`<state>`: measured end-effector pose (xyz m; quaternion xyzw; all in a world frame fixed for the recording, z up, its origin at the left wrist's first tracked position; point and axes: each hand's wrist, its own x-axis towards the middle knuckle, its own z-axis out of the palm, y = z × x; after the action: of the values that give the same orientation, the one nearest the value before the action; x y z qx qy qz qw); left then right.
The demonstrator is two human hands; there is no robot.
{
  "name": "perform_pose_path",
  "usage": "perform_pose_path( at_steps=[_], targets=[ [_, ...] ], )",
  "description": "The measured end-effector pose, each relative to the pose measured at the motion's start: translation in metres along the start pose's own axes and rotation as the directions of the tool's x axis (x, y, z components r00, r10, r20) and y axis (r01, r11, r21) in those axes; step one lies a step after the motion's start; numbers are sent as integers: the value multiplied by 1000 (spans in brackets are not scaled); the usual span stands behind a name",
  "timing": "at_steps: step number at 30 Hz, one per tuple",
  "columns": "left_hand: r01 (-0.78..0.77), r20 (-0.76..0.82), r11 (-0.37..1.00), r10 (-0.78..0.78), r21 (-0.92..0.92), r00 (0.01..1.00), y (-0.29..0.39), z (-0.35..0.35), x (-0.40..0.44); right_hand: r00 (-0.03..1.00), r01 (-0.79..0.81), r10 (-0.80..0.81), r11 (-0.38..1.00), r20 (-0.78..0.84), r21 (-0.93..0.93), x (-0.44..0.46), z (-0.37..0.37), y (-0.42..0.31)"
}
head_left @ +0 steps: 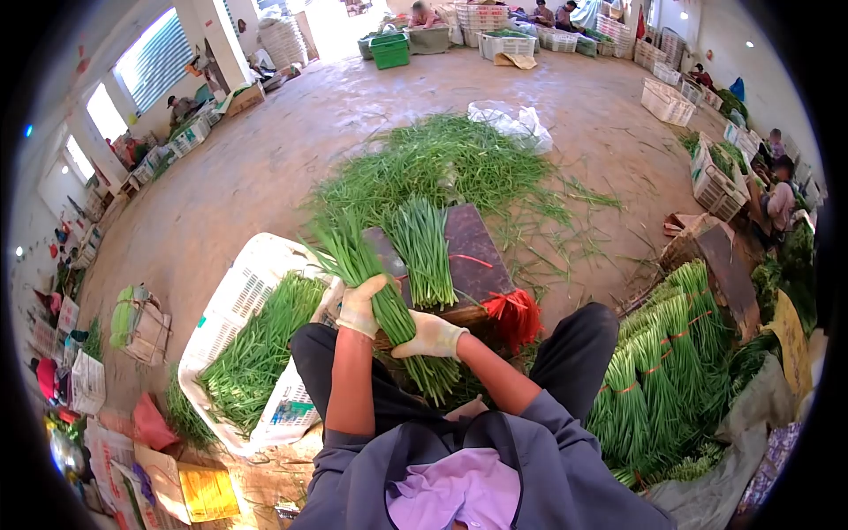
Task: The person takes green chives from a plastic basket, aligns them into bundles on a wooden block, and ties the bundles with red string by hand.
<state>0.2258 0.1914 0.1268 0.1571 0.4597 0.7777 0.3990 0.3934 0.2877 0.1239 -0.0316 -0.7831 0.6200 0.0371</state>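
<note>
My left hand, in a pale glove, is wrapped round the middle of a bunch of green chives. Lower down, my right hand, also gloved, grips the same bunch near its stem ends. The bunch is tilted, its leafy tips pointing up and left. Just beyond it, another bunch of chives lies on a dark board. A red tie rests on the board beside that bunch. Many red ties hang in a cluster at the board's near right corner.
Left of my knees stands a white plastic crate with loose chives. A heap of loose greens covers the floor ahead, beside a white plastic bag. Tied bunches are stacked at my right. Other people sit along the walls.
</note>
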Motion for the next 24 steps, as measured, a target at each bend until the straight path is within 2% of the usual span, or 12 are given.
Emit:
perform_pose_path(
  at_steps=[2,3,4,6,9,11,16,18,20,21,22,24],
  targets=[
    [-65,80,978,82,-197,993,-2,-6,1,998,-42,38,995,-45,-91,-6,-5,-7],
    [-56,-6,973,56,-224,998,4,3,-6,976,23,-66,979,-206,-204,-9,-8,-10],
    [-54,-7,973,54,-226,999,11,10,-12,919,65,-182,944,-348,-324,-11,-11,-12],
    [-99,-52,974,90,-206,995,20,18,-21,819,115,-273,940,-504,-322,-8,-14,-24],
    [-122,-61,985,115,-120,991,21,22,-20,824,174,-273,956,-497,-237,-5,-9,-35],
    [-115,-38,987,111,-116,993,22,29,-23,754,191,-432,865,-495,-464,0,-3,-40],
    [-89,9,982,92,-168,996,11,23,-16,823,97,-317,896,-472,-433,5,-8,-35],
    [-92,20,983,97,-158,995,10,21,-17,860,267,-256,963,-442,-39,3,-12,-29],
    [-124,-40,977,119,-172,992,17,19,-18,921,244,-84,886,-381,395,-14,-27,-38],
    [-157,-103,970,140,-183,985,21,15,-19,918,318,-40,671,-395,670,-22,-35,-37],
    [-161,-111,969,142,-186,984,23,8,-17,920,361,9,370,-392,856,-29,-42,-35],
    [-135,-353,967,52,-215,934,23,-17,-3,888,456,-155,161,-434,875,-38,-54,-33]
  ],
)
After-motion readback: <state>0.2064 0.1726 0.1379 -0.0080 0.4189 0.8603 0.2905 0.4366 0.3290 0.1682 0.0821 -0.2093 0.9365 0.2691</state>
